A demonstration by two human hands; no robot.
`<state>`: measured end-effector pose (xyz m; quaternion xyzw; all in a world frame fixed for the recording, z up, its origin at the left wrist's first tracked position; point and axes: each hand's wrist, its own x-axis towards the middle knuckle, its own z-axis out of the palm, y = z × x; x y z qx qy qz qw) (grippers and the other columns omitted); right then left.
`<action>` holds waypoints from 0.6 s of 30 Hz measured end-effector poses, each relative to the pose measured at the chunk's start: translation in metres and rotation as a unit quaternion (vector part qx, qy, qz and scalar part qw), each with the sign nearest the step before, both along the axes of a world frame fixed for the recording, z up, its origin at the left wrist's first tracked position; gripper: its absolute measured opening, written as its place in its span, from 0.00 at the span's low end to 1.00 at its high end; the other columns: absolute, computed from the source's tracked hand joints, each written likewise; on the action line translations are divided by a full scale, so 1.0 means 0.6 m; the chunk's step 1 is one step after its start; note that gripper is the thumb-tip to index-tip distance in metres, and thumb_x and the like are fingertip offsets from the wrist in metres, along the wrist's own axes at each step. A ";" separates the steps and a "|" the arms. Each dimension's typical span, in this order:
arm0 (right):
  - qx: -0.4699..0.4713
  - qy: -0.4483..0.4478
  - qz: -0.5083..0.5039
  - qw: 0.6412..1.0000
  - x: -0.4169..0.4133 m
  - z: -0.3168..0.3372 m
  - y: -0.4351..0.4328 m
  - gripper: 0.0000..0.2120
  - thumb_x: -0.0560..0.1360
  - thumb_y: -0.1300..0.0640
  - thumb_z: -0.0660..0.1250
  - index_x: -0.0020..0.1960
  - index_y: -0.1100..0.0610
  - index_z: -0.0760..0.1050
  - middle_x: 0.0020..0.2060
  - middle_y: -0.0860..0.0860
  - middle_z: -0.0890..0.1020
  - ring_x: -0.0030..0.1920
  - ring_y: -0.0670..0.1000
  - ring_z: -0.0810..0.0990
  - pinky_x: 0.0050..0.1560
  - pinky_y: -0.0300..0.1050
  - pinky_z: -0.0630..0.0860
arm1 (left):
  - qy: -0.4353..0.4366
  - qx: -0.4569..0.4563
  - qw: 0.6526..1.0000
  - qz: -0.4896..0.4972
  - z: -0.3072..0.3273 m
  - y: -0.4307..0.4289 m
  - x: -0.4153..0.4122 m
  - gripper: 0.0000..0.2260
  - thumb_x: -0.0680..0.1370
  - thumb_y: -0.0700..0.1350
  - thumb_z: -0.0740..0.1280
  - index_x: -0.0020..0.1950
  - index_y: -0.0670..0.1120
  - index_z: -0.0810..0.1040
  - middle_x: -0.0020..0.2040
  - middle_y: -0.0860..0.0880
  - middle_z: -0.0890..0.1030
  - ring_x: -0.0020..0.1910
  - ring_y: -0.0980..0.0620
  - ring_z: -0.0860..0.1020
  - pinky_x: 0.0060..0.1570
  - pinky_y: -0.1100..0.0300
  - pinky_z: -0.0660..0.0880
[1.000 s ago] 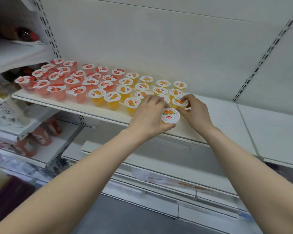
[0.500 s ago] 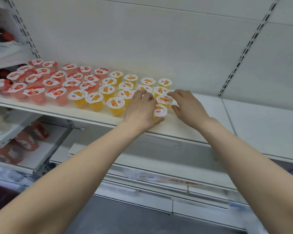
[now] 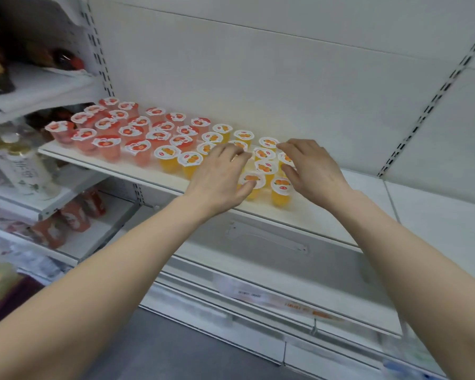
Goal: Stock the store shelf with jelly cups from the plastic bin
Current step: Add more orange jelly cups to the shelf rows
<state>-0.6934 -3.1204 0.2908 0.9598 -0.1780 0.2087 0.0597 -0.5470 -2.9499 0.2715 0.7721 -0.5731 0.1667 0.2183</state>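
Rows of jelly cups stand on the white shelf (image 3: pixel 316 215): red ones (image 3: pixel 107 144) at the left, orange ones (image 3: pixel 166 157) to their right. My left hand (image 3: pixel 217 176) hovers over the orange group with fingers loosely spread, its thumb against the side of a front orange cup (image 3: pixel 254 181). My right hand (image 3: pixel 313 168) reaches in from the right, its curved fingertips touching the lids of the orange cups at the group's right edge (image 3: pixel 285 160). Another orange cup (image 3: pixel 281 189) stands free at the front between my hands. No plastic bin is in view.
The shelf stretches bare to the right of the cups. Bottles (image 3: pixel 25 171) and red pouches (image 3: pixel 74 215) fill the neighbouring shelves at the left. A lower shelf with a price strip (image 3: pixel 285 300) juts out beneath my arms.
My left hand carried an orange cup a second ago, set it at the front of the shelf, and has since loosened off it. My right hand stayed by the cups at the right edge.
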 end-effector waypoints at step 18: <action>-0.058 -0.055 0.206 0.975 0.363 -0.053 0.449 0.19 0.77 0.54 0.63 0.65 0.61 0.74 0.58 0.58 0.79 0.58 0.61 0.76 0.57 0.55 0.73 | -0.057 -0.022 0.988 0.141 -0.056 0.512 0.310 0.18 0.75 0.51 0.64 0.60 0.41 0.78 0.54 0.43 0.79 0.57 0.41 0.75 0.61 0.50 0.70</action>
